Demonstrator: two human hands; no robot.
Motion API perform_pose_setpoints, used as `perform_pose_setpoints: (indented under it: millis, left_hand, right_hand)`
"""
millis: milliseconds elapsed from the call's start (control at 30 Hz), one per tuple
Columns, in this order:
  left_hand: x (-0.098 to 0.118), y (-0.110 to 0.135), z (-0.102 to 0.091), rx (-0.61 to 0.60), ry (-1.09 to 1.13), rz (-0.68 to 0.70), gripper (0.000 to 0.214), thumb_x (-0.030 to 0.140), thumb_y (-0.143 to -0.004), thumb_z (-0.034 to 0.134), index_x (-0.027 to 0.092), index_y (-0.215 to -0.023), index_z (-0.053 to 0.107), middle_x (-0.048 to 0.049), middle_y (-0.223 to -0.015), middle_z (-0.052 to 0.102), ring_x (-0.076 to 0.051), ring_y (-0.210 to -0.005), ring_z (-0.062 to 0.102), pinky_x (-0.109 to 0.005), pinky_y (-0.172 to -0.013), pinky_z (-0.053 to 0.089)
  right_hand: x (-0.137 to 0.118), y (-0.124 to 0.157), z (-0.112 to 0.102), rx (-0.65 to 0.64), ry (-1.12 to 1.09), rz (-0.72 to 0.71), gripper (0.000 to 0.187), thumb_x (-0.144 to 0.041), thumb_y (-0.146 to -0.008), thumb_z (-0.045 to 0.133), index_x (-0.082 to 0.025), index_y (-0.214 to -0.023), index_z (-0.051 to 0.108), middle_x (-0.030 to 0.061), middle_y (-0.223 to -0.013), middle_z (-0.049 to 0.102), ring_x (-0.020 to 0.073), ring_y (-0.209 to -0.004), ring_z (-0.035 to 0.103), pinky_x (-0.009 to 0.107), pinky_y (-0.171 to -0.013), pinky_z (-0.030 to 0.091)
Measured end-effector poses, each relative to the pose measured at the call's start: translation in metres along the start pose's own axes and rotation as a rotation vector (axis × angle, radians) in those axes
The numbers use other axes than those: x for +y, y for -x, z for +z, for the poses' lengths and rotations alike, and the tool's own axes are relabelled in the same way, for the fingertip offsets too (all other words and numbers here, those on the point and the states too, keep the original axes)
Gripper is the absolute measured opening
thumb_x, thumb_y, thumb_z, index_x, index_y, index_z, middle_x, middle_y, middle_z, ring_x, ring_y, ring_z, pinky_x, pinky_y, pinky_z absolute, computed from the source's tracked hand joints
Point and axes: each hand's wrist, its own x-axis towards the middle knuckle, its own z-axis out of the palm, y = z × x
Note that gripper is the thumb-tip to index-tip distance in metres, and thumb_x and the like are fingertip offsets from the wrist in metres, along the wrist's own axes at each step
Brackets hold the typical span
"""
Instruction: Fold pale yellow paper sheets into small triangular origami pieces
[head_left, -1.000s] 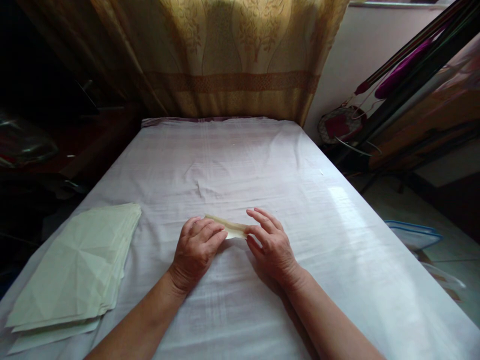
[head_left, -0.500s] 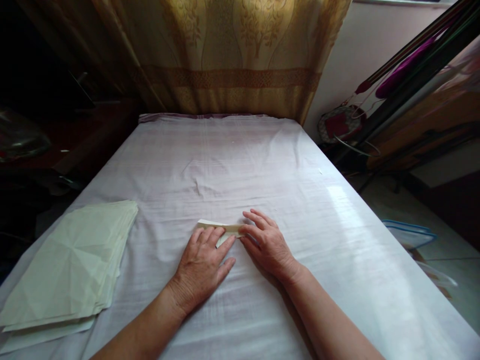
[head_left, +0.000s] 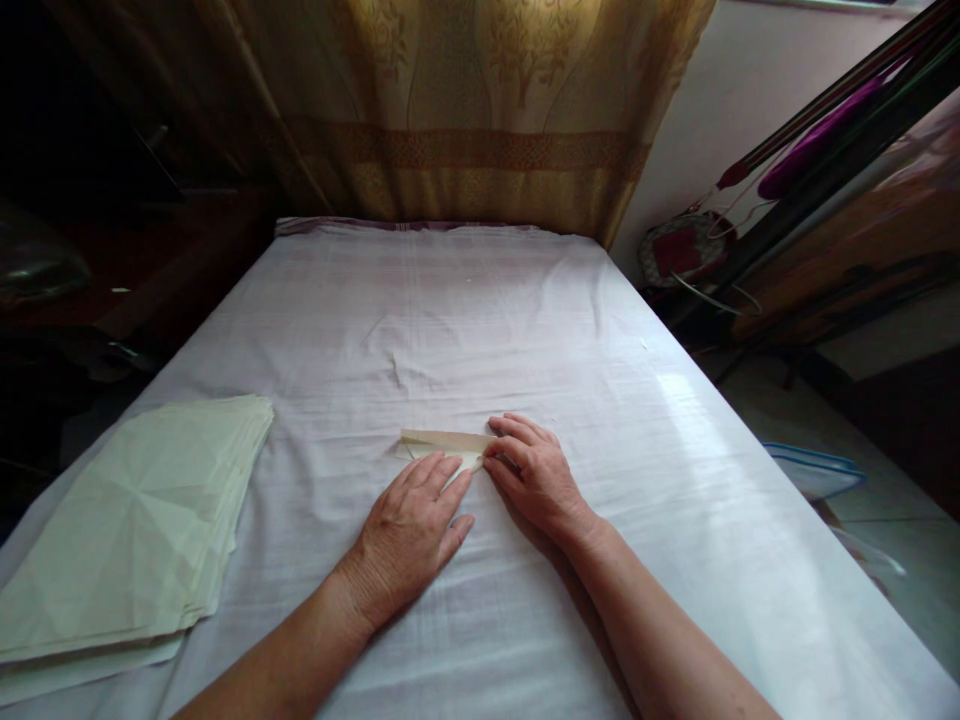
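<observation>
A small folded strip of pale paper [head_left: 444,439] lies on the white sheet in the middle, with a raised flap along its far edge. My left hand [head_left: 412,525] rests palm down, its fingers stretched out over the near edge of the strip and its thumb spread to the right. At the right end of the strip, my right hand [head_left: 538,482] pinches the paper between thumb and index finger, while the other fingers are loosely curled above. My fingertips hide part of the near side and the right end.
A stack of creased pale green paper sheets [head_left: 142,510] lies at the left of the sheet-covered bed [head_left: 465,320]. Beyond the far edge hangs a gold curtain [head_left: 450,110]. A patterned bag [head_left: 684,248] hangs at the right, near dark poles.
The paper's far flap now stands up more and shows more of its surface. My left fingers have drawn slightly toward the near edge; my right hand has barely moved.
</observation>
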Motion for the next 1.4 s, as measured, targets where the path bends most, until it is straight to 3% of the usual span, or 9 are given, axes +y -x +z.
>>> perform_pose_setpoints:
  millis: [233,467,900,1200,1400]
  left_hand:
    - [0.0,0.001,0.003,0.025,-0.035,0.048,0.041,0.035,-0.097,0.048,0.013,-0.131,0.058,-0.0107,-0.133,0.063,-0.027,-0.125,0.055,-0.038,-0.104,0.045]
    - [0.003,-0.003,0.001,-0.005,-0.005,0.016,0.042,0.038,-0.094,0.056,0.022,-0.133,0.057,-0.0091,-0.129,0.063,-0.027,-0.121,0.056,-0.041,-0.103,0.045]
    - [0.006,-0.006,0.001,-0.037,0.001,-0.027,0.047,0.041,-0.092,0.059,0.021,-0.134,0.057,-0.0091,-0.13,0.062,-0.028,-0.122,0.053,-0.042,-0.104,0.042]
    - [0.006,-0.006,0.003,-0.027,-0.005,-0.028,0.05,0.042,-0.093,0.057,0.016,-0.135,0.055,-0.0097,-0.13,0.063,-0.028,-0.122,0.054,-0.041,-0.105,0.042]
    - [0.004,-0.007,0.0,-0.052,-0.004,-0.025,0.048,0.042,-0.093,0.057,0.016,-0.133,0.056,-0.0098,-0.131,0.062,-0.027,-0.123,0.054,-0.04,-0.105,0.042]
  right_hand:
    - [0.001,-0.003,0.002,0.004,-0.088,0.072,0.008,-0.018,-0.084,0.065,-0.024,-0.083,0.07,0.0071,-0.12,0.069,0.0268,-0.118,0.058,0.047,-0.101,0.043]
    - [0.0,-0.007,0.001,-0.012,-0.141,0.106,0.007,-0.019,-0.081,0.067,-0.024,-0.079,0.07,0.0064,-0.116,0.069,0.0255,-0.115,0.059,0.044,-0.099,0.043]
    - [0.001,-0.007,0.0,-0.013,-0.135,0.102,0.006,-0.02,-0.082,0.065,-0.025,-0.08,0.068,0.0066,-0.117,0.068,0.0254,-0.114,0.058,0.044,-0.097,0.043]
    - [-0.001,-0.012,-0.003,-0.025,-0.139,0.138,0.01,-0.018,-0.073,0.072,-0.023,-0.077,0.064,0.0061,-0.114,0.068,0.026,-0.11,0.06,0.044,-0.095,0.042]
    - [0.005,-0.013,-0.001,-0.017,-0.167,0.116,0.008,-0.016,-0.078,0.063,-0.024,-0.077,0.065,0.0052,-0.11,0.069,0.0237,-0.107,0.061,0.041,-0.094,0.043]
